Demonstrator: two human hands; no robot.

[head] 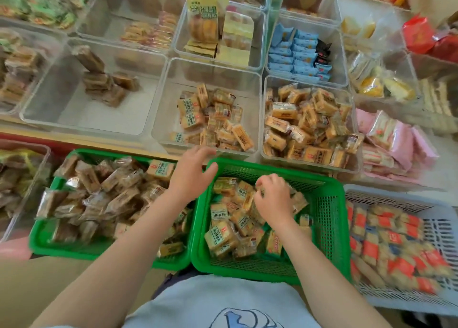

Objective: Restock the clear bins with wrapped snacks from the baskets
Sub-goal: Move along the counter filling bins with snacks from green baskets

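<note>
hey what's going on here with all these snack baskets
A person is restocking a snack display. Their right hand is curled around wrapped snacks in the middle green basket, apparently gathering a handful. Their left hand rests open on that basket's far rim. Straight ahead, a clear bin is partly filled with the same yellow packets. A second green basket of brown snacks sits to the left.
</note>
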